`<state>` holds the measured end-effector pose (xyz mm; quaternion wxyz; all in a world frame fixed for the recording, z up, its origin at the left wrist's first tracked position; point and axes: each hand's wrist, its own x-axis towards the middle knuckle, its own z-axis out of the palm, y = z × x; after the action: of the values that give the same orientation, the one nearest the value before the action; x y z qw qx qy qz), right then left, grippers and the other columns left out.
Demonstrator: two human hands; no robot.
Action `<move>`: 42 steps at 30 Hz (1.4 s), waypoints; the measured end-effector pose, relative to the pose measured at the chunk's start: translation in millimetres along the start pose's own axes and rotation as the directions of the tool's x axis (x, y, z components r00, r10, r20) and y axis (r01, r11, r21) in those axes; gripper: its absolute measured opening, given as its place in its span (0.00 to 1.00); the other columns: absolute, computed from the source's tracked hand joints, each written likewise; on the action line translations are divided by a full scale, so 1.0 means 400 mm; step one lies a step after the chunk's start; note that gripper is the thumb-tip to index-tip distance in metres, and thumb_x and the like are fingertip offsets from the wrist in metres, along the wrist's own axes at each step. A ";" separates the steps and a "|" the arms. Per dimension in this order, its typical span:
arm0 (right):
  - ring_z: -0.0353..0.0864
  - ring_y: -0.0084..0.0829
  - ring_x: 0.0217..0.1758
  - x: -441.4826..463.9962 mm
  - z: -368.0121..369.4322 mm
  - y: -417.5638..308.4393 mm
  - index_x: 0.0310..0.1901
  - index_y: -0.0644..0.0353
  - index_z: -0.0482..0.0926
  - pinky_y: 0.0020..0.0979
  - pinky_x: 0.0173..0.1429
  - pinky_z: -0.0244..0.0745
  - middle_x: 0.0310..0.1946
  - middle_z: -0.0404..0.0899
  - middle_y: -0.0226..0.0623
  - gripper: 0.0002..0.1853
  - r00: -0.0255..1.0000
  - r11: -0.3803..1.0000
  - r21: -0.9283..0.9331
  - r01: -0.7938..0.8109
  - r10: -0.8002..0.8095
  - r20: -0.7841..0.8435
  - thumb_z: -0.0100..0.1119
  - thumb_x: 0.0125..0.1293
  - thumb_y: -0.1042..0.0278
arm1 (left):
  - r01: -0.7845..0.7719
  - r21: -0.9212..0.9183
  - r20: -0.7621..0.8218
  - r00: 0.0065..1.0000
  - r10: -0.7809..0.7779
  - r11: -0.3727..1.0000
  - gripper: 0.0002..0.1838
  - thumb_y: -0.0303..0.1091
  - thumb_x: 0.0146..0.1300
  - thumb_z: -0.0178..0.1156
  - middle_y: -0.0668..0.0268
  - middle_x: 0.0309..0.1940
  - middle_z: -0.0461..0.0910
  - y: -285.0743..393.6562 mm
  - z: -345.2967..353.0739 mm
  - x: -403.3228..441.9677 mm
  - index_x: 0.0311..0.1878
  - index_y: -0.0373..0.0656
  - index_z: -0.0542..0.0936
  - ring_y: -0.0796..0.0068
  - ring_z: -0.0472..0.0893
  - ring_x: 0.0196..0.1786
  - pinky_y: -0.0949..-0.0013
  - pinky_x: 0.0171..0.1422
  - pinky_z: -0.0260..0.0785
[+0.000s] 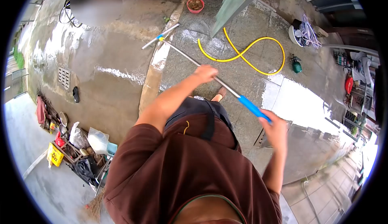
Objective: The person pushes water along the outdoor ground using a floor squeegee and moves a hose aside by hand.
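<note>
A long-handled floor squeegee (186, 56) slants across the view, its grey and blue head (160, 36) resting on the wet ground by the raised strip at upper left. My left hand (206, 73) is closed around the metal pole at about its middle. Lower down, my right hand (275, 128) grips the end of the blue handle sleeve (252, 107). Right of the pole, a yellow hose (252, 46) lies looped on the wet paving, apart from both hands. One of my feet (220, 94) shows below the pole, in a patterned shoe.
A pink bowl (195, 5) stands near the top. At right are a green spray bottle (296, 64) and a white bucket (296, 36) beside purple hangers (309, 32). A drain grate (64, 77) and black shoe (76, 94) lie left; a cluttered rack (87, 155) stands lower left.
</note>
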<state>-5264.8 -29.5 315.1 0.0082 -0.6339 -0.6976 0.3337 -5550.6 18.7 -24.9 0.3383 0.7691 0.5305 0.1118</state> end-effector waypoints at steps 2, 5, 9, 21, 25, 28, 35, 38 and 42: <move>0.85 0.43 0.32 0.035 0.124 -0.034 0.53 0.55 0.83 0.39 0.38 0.79 0.31 0.85 0.46 0.17 0.994 0.996 -0.033 0.087 -0.085 0.068 0.67 0.64 0.61 | -0.008 0.047 -0.073 0.997 0.012 0.999 0.08 0.33 0.53 0.65 0.65 0.34 0.81 -0.114 -0.041 -0.092 0.37 0.51 0.79 0.56 0.80 0.45 0.52 0.52 0.72; 0.85 0.46 0.38 0.086 0.253 -0.139 0.56 0.53 0.81 0.43 0.44 0.80 0.38 0.85 0.46 0.18 0.949 0.953 0.073 0.295 -0.301 0.095 0.64 0.66 0.59 | 0.085 0.026 -0.274 0.959 -0.075 0.996 0.13 0.29 0.51 0.66 0.63 0.38 0.81 -0.198 -0.110 -0.227 0.42 0.49 0.81 0.56 0.80 0.48 0.54 0.56 0.72; 0.85 0.46 0.43 0.145 0.310 -0.366 0.60 0.54 0.77 0.42 0.48 0.80 0.47 0.83 0.44 0.20 0.815 0.824 0.402 0.398 -0.519 0.257 0.59 0.69 0.58 | 0.355 -0.215 -0.632 0.659 -0.407 0.910 0.15 0.30 0.55 0.70 0.57 0.46 0.80 -0.245 -0.170 -0.385 0.47 0.49 0.82 0.55 0.79 0.53 0.56 0.61 0.70; 0.85 0.43 0.43 0.564 0.695 -0.386 0.58 0.52 0.80 0.41 0.49 0.78 0.43 0.85 0.44 0.21 0.741 0.833 0.380 0.402 -0.540 0.400 0.60 0.68 0.52 | -0.076 -0.775 -0.583 -0.299 -0.756 0.627 0.13 0.39 0.74 0.56 0.60 0.47 0.84 -0.341 -0.374 -0.782 0.44 0.38 0.80 0.71 0.80 0.52 0.66 0.63 0.70; 0.85 0.46 0.51 0.848 0.971 -0.020 0.55 0.54 0.82 0.44 0.54 0.78 0.46 0.85 0.46 0.21 0.852 0.966 0.017 0.257 -0.235 0.467 0.59 0.66 0.52 | -0.054 -0.730 -0.621 -0.364 -0.694 0.682 0.15 0.36 0.73 0.52 0.55 0.46 0.83 -0.356 -0.275 -0.883 0.43 0.32 0.80 0.65 0.80 0.54 0.60 0.66 0.70; 0.84 0.45 0.54 1.031 1.144 0.235 0.54 0.55 0.83 0.44 0.57 0.77 0.47 0.85 0.46 0.20 0.846 0.994 -0.106 0.042 0.021 0.533 0.60 0.64 0.55 | -0.095 -0.733 -0.583 -0.421 -0.695 0.673 0.16 0.35 0.74 0.48 0.53 0.45 0.82 -0.356 -0.203 -0.911 0.42 0.30 0.78 0.59 0.80 0.55 0.58 0.67 0.71; 0.78 0.43 0.63 1.289 1.373 0.472 0.61 0.52 0.78 0.42 0.66 0.73 0.59 0.80 0.45 0.24 0.903 0.938 -0.332 0.098 0.057 0.426 0.61 0.66 0.54 | -0.036 -0.632 -0.721 -0.341 -0.604 0.774 0.14 0.37 0.71 0.48 0.54 0.43 0.81 -0.309 -0.039 -0.910 0.44 0.38 0.79 0.52 0.77 0.60 0.48 0.73 0.63; 0.76 0.47 0.64 1.381 1.475 0.513 0.65 0.52 0.74 0.44 0.67 0.71 0.60 0.77 0.48 0.26 0.896 0.885 -0.451 0.120 0.099 0.433 0.62 0.66 0.55 | 0.039 -0.575 -0.778 -0.336 -0.531 0.817 0.15 0.37 0.72 0.46 0.55 0.41 0.81 -0.268 0.008 -0.859 0.42 0.38 0.79 0.49 0.76 0.59 0.47 0.74 0.61; 0.71 0.50 0.68 1.461 1.636 0.607 0.70 0.51 0.67 0.47 0.69 0.70 0.64 0.72 0.47 0.33 0.897 0.829 -0.545 0.127 0.138 0.419 0.64 0.65 0.55 | 0.005 -0.594 -0.730 -0.425 -0.536 0.805 0.18 0.40 0.73 0.44 0.58 0.36 0.78 -0.237 0.026 -0.835 0.40 0.38 0.79 0.48 0.73 0.58 0.45 0.76 0.56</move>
<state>-5450.2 186.2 -549.7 -0.3369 -0.5178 -0.7458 0.2494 -5752.8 -263.6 -30.7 -0.0956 0.1062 0.7272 0.6713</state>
